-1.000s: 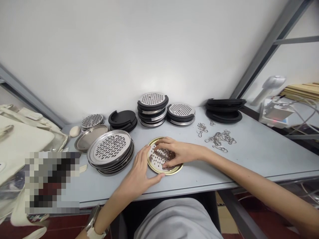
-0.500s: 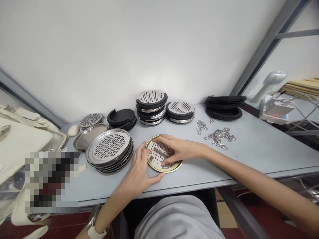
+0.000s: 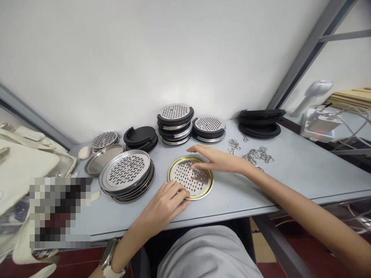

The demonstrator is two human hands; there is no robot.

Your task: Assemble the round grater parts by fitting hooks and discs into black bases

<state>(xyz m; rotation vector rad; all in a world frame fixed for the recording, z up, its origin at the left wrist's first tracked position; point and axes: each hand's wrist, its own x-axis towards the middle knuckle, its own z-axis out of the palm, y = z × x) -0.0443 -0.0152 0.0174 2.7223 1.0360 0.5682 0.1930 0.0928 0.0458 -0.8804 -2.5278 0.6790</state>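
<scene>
Stretching across the view, a flat blue-grey table (image 3: 252, 193) bears several piles of round pieces. At its left side lies a cream fabric bag (image 3: 31, 162); any print on it is too small to read. Beside the bag's side of the table stands a leaning stack of silver metal grater discs (image 3: 129, 170). A taller pile of silver perforated discs with black rims (image 3: 175, 112) stands near the wall, and a set of black round holders (image 3: 261, 130) sits farther right.

A round silver perforated plate with a gold-coloured rim (image 3: 181, 174) lies flat near the table's front edge, between the hands. The left hand (image 3: 164, 204) is at its near-left rim, fingers bent and close together, with the thumb just below them; whether they clamp the rim cannot be told. The right hand (image 3: 218, 159) reaches over the plate's far right part, fingers extended and thumb spread apart from them, clamped on nothing; contact at the thumb tip is unclear.

Smaller still, bent silver wire clips (image 3: 256, 155) lie in a loose heap to the right, and a whitish oval object (image 3: 85, 153) rests at the left.
</scene>
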